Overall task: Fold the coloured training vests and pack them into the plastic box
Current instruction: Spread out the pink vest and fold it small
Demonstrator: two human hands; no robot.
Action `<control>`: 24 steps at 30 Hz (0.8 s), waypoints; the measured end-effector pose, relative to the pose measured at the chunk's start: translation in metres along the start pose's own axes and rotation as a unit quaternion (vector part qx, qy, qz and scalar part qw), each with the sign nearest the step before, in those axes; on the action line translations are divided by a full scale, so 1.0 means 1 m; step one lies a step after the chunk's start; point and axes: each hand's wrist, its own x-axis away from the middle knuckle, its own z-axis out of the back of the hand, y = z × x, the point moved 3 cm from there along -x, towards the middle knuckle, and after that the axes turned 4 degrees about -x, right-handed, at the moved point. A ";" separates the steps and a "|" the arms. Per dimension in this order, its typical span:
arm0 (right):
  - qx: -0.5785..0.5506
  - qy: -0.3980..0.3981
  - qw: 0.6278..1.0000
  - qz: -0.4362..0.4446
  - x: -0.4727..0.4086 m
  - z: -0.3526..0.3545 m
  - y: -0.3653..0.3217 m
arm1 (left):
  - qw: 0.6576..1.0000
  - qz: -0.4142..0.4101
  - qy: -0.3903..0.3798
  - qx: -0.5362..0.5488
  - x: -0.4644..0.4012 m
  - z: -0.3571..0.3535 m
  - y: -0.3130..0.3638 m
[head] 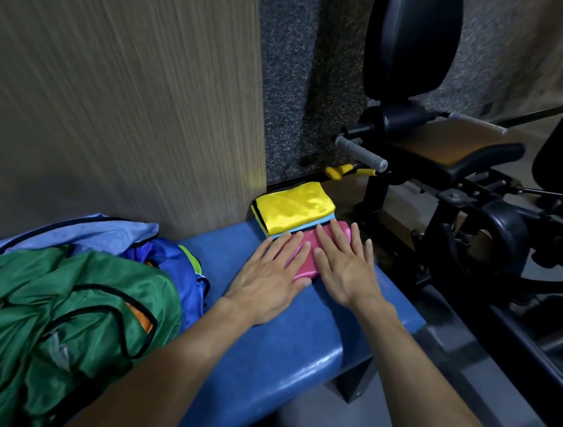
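A folded pink vest (305,261) lies on the blue padded bench (284,336). My left hand (271,277) and my right hand (345,264) both press flat on it with straight fingers. Just beyond it sits a folded yellow vest (295,209) on top of a folded light blue vest (308,227), at the bench's far end by the wall. At the left lies a loose heap of unfolded vests: a green one (59,316), a blue one (172,257) and a pale blue one (79,233). No plastic box is in view.
A wood-grain wall panel (123,109) rises behind the bench. A black exercise machine (452,175) with grey handles and a padded seat stands to the right, close to the bench's end. Grey floor shows below at the right.
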 end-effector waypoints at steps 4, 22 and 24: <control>0.038 0.059 0.997 -0.028 -0.004 0.010 -0.015 | 0.999 0.035 -0.004 0.019 -0.005 0.004 0.007; 0.010 -0.024 0.998 -0.063 0.001 0.003 -0.030 | 0.999 0.045 -0.014 0.027 0.028 0.008 -0.006; 0.014 -0.018 0.999 -0.042 0.004 0.003 -0.047 | 0.999 0.044 -0.008 0.012 0.047 0.016 -0.011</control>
